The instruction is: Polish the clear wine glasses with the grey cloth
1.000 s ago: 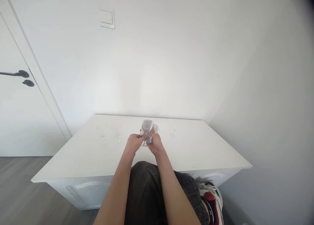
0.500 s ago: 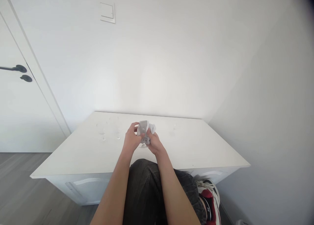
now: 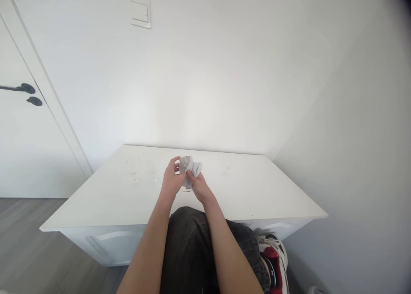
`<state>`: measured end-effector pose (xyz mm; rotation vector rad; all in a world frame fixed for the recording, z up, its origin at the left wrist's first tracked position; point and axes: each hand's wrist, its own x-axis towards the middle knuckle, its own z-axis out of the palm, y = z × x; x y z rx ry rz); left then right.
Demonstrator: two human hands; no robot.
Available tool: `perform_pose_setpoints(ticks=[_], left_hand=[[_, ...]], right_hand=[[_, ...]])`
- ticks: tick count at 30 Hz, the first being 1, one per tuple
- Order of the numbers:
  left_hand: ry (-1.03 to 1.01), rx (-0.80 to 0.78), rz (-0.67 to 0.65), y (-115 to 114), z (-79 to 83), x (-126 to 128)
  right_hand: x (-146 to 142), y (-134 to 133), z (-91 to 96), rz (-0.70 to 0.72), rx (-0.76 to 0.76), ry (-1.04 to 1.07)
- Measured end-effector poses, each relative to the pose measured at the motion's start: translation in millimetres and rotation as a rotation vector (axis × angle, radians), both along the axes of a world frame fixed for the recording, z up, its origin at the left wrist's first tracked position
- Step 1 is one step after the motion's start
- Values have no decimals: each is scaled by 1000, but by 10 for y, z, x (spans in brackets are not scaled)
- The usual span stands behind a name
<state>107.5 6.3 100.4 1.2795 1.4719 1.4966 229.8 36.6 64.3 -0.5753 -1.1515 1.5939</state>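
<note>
A clear stemmed glass [image 3: 184, 162] is held just above the white cabinet top, its bowl upward and slightly tilted. My left hand [image 3: 172, 176] grips the bowl from the left, fingers behind it and thumb in front. On the other side my right hand [image 3: 199, 185] presses a white cloth [image 3: 196, 169] against the bowl, thumb over the front. The glass's foot [image 3: 188, 190] shows below the hands. Two more clear glasses, the left one [image 3: 136, 180] and its neighbour [image 3: 154, 179], stand left of my hands; their outlines are faint.
The white cabinet top [image 3: 257, 191] spans the wall's width in front of my knees. Another faint clear glass object [image 3: 228, 163] stands right of my hands. A white door with a black handle [image 3: 27, 88] is at far left, and a light switch [image 3: 140, 14] is on the wall.
The held glass tilts slightly to the left now. My right hand and the cloth have shifted a little against the bowl; my left hand keeps its grip.
</note>
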Motion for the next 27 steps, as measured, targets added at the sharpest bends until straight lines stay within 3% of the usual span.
perform_pose_setpoints(ticks=[6, 11, 18, 22, 27], left_hand=[[-121, 43, 3, -38, 86, 25], [37, -30, 94, -34, 89, 7], [68, -19, 143, -14, 50, -5], [39, 73, 190, -64, 111, 18], [65, 127, 321, -162, 236, 27]], right_hand=[[-20, 17, -54, -99, 164, -138], [12, 66, -126, -199, 214, -320], [30, 123, -187, -288, 146, -357], [30, 179, -256, -301, 94, -273], [70, 246, -305, -626, 44, -120]])
